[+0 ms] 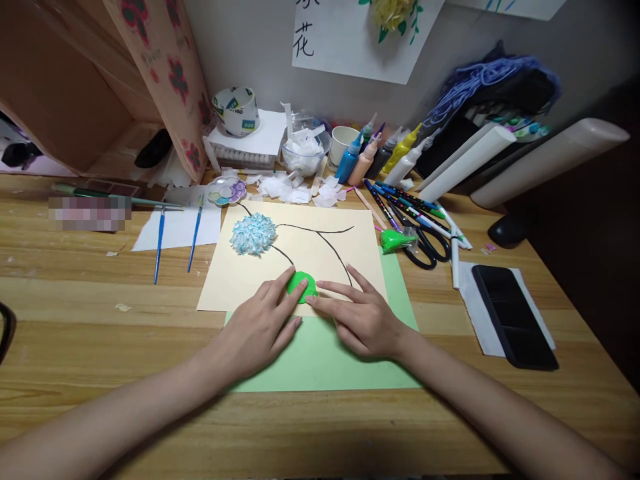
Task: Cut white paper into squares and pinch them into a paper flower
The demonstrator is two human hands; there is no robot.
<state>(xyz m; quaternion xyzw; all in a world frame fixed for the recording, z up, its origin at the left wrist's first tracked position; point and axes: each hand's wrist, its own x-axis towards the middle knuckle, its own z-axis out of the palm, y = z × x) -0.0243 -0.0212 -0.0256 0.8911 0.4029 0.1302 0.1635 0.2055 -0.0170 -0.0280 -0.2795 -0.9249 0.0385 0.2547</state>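
disc (299,279), flat, smooth, bright green

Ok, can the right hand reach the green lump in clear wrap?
Likely yes: the green lump lies beyond the right hand, with only flat paper between; scissors sit beside it.

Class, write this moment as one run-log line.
left hand: on green disc; right hand: at disc's edge; disc: on cream paper; blue flower: paper's left

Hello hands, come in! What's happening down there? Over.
Left hand on green disc, right hand at its edge. Disc on cream paper. Nothing blocking; blue-white flower untouched.
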